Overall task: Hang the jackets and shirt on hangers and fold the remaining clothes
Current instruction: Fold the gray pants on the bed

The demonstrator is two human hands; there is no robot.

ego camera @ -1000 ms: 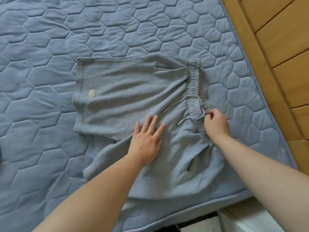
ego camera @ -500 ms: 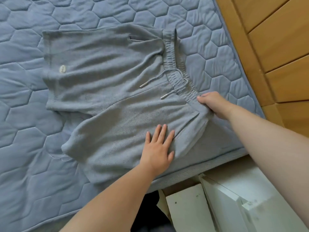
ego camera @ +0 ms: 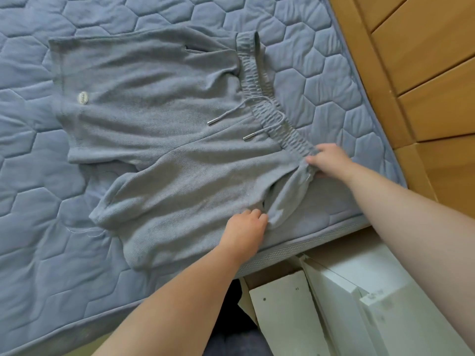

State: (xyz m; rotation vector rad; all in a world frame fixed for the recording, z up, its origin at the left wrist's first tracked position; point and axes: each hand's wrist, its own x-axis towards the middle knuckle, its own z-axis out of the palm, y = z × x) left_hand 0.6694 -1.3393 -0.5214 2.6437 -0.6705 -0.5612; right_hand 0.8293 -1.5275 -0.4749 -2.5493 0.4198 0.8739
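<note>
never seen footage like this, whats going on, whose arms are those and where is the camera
No machine here: a person wears a wide-angle camera on the head, looking down, so both bare arms are their own. A pair of grey shorts lies spread on a blue quilted mattress. The right hand pinches the near end of the elastic waistband; the left hand grips the fabric by the pocket opening. Wooden boards show at right, white furniture below the bed edge. A fold probably comes next.
</note>
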